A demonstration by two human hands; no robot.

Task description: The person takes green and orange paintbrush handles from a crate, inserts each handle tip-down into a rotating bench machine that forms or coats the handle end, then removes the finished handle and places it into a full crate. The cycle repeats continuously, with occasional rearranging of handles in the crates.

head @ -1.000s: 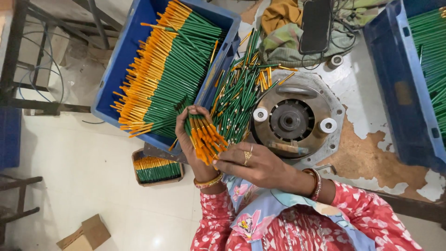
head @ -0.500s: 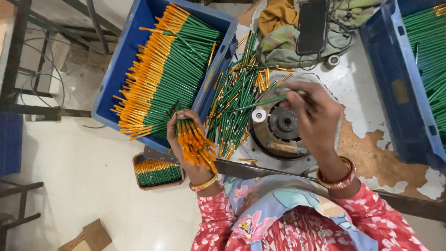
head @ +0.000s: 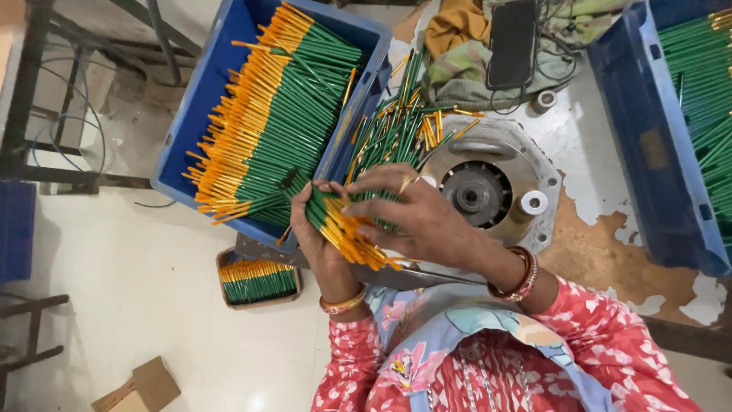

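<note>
Just beside the round metal machine (head: 488, 191), her left hand (head: 324, 244) cups a bundle of green-and-orange sticks (head: 343, 229) from below, while her right hand (head: 415, 217) closes over it, evening the ends.

A worn workbench (head: 610, 252) with flaking white paint carries 2 blue crates: a left crate (head: 200, 99) and a right crate (head: 640, 152). Between them lie loose green pencils (head: 396, 130), a round metal machine plate (head: 488, 191), crumpled cloths (head: 457, 46) and a dark phone (head: 512, 42).
</note>
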